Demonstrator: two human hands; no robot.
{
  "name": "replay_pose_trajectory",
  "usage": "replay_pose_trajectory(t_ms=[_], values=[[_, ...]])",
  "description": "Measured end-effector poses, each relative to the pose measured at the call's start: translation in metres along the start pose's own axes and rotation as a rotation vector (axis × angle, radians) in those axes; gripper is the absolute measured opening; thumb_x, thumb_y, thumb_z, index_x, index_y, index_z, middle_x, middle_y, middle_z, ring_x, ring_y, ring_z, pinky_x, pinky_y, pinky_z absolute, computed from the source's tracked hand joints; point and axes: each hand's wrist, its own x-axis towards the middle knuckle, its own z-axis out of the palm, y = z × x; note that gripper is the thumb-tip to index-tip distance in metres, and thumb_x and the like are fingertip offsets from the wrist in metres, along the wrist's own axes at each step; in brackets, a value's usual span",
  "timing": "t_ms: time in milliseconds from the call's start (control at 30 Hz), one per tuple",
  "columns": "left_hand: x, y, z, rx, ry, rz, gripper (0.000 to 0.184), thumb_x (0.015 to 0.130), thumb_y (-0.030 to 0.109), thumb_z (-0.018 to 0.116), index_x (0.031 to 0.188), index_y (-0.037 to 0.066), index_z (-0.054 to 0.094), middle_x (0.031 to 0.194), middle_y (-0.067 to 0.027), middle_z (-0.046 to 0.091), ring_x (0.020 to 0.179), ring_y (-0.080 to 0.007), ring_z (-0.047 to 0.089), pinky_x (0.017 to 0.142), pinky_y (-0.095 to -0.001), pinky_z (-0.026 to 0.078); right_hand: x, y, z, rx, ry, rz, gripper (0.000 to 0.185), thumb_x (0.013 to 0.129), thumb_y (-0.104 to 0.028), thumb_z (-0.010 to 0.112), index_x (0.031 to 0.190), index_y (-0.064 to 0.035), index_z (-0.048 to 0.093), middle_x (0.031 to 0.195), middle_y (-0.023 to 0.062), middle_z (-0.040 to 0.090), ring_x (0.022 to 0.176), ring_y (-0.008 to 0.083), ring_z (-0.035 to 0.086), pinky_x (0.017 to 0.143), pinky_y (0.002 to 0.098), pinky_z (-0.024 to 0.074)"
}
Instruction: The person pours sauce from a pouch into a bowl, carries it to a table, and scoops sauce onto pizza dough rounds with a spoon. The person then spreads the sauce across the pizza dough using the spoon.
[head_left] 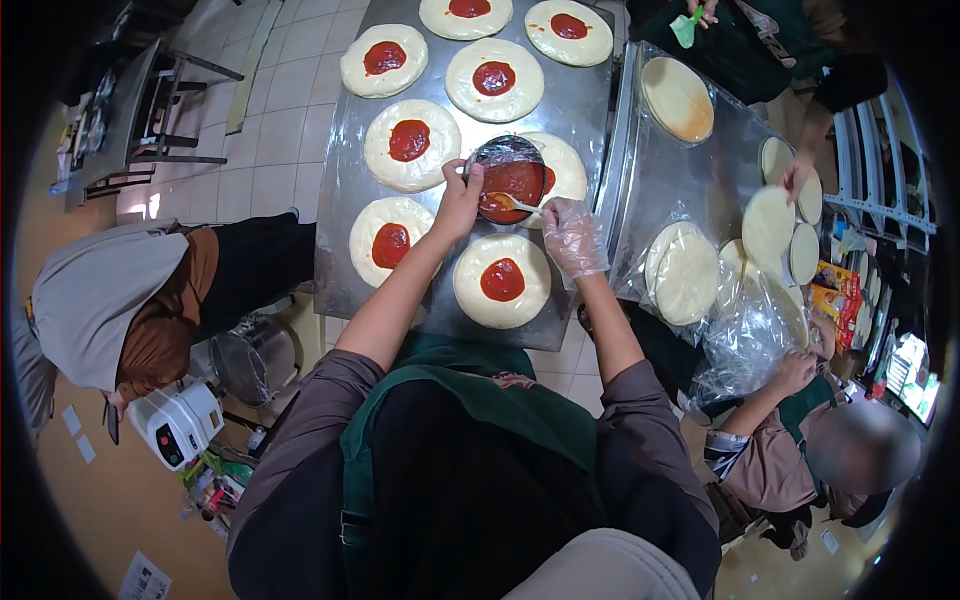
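My bare left hand [461, 200] is closed on the rim of a dark round bowl [486, 152] of red sauce [512, 180]. In a clear plastic glove, my right hand [575, 238] grips a light-coloured spoon [518, 205], whose head dips into the sauce. The bowl is held above a dough round [566, 170] and partly hides it and its red patch. Around it, several pale dough rounds lie on the metal table, each with sauce in its middle, such as the near one [470, 300] and the left one [365, 225].
The metal table [335, 290] stands before me. On a second metal table [640, 150] at right are flat bases [678, 98] and clear plastic bags [745, 340]. Co-workers' hands [797, 178] handle bases there; another holds a green tool [685, 28]. At left, a person bends [165, 300] near a white appliance [178, 425].
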Motion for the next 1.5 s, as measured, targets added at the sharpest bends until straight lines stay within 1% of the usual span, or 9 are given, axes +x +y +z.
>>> replay_pose_trajectory(t_ms=[300,400,567,933,1067,1100,1200,1333,1500], values=[[0.002,-0.006,0.003,-0.281,0.084,-0.161,0.076,0.096,0.066,0.036,0.131,-0.001,0.025,0.121,-0.0284,0.052,0.104,-0.0308,0.061,0.088,-0.0349,0.05,-0.015,0.03,0.016,0.989,-0.236,0.606,0.016,0.094,-0.019,0.063,0.093,-0.0033,0.064,0.081,-0.0029,0.059,0.075,0.0066,0.051,0.068,0.0224,0.0409],[-0.004,-0.004,-0.007,-0.286,0.166,-0.209,0.076,0.096,0.065,0.037,0.132,0.0,0.023,0.124,-0.027,0.049,0.103,-0.0292,0.061,0.079,-0.0343,0.055,-0.013,0.039,0.012,0.75,0.081,0.385,0.02,0.092,-0.021,0.063,0.089,-0.0018,0.066,0.07,-0.0028,0.057,0.065,0.0057,0.05,0.058,0.0247,0.0407],[-0.013,-0.016,-0.03,-0.385,0.212,-0.278,0.076,0.095,0.066,0.038,0.135,0.004,0.02,0.129,-0.0257,0.044,0.101,-0.0335,0.064,0.064,-0.0436,0.062,0.001,0.039,0.007,-0.272,0.463,-0.067,0.007,0.086,-0.01,0.058,0.086,-0.0056,0.062,0.085,0.0148,0.064,0.071,0.0331,0.063,0.062,0.0422,0.0514],[-0.031,-0.01,-0.026,-0.33,0.118,-0.26,0.078,0.095,0.065,0.038,0.138,0.003,0.02,0.134,-0.0241,0.041,0.113,-0.0356,0.056,0.069,-0.0449,0.061,-0.03,0.024,0.014,-0.078,0.478,0.201,0.015,0.093,-0.017,0.055,0.095,-0.0044,0.063,0.088,0.0167,0.063,0.078,0.0363,0.062,0.072,0.0457,0.0504],[-0.023,-0.054,-0.023,-0.219,-0.122,-0.266,0.076,0.094,0.071,0.028,0.146,0.016,0.034,0.139,-0.0086,0.049,0.12,-0.0274,0.056,0.083,-0.0469,0.058,-0.084,0.012,0.05,0.178,0.495,0.171,0.013,0.091,-0.012,0.051,0.094,-0.0046,0.061,0.091,0.0151,0.062,0.084,0.0327,0.06,0.081,0.0424,0.0499],[0.018,-0.121,-0.033,-0.036,-0.273,0.009,0.074,0.095,0.069,0.029,0.144,0.014,0.036,0.138,-0.0112,0.05,0.12,-0.0281,0.056,0.082,-0.0478,0.058,-0.103,-0.033,0.016,-0.108,0.434,0.13,0.014,0.09,-0.014,0.049,0.092,-0.0056,0.061,0.09,0.0147,0.061,0.081,0.0313,0.06,0.077,0.0432,0.0499],[-0.066,-0.02,-0.014,-0.274,-0.442,-0.044,0.079,0.096,0.069,0.027,0.145,0.007,0.033,0.142,-0.0157,0.044,0.124,-0.0333,0.052,0.089,-0.0483,0.055,-0.159,-0.079,0.006,-0.383,0.405,0.159,0.01,0.074,-0.016,0.059,0.079,-0.0082,0.061,0.079,0.0136,0.063,0.071,0.0297,0.064,0.065,0.0423,0.0532],[-0.151,0.004,-0.009,-0.152,-0.593,-0.061,0.085,0.094,0.073,0.027,0.144,0.004,0.023,0.143,-0.0183,0.039,0.128,-0.0364,0.046,0.088,-0.0557,0.053,-0.264,-0.138,0.025,-0.412,0.862,0.111,0.008,0.078,-0.014,0.06,0.083,-0.0075,0.061,0.082,0.0104,0.061,0.08,0.0264,0.06,0.07,0.0403,0.0518],[-0.212,-0.056,0.006,-0.041,-0.984,0.031,0.079,0.099,0.065,0.026,0.148,0.004,0.027,0.146,-0.0136,0.04,0.13,-0.0282,0.045,0.107,-0.0422,0.04,-0.392,-0.225,0.058,-0.542,0.882,0.534,0.006,0.078,-0.014,0.059,0.083,-0.0092,0.06,0.079,0.0093,0.056,0.078,0.0267,0.057,0.07,0.0413,0.0469]])
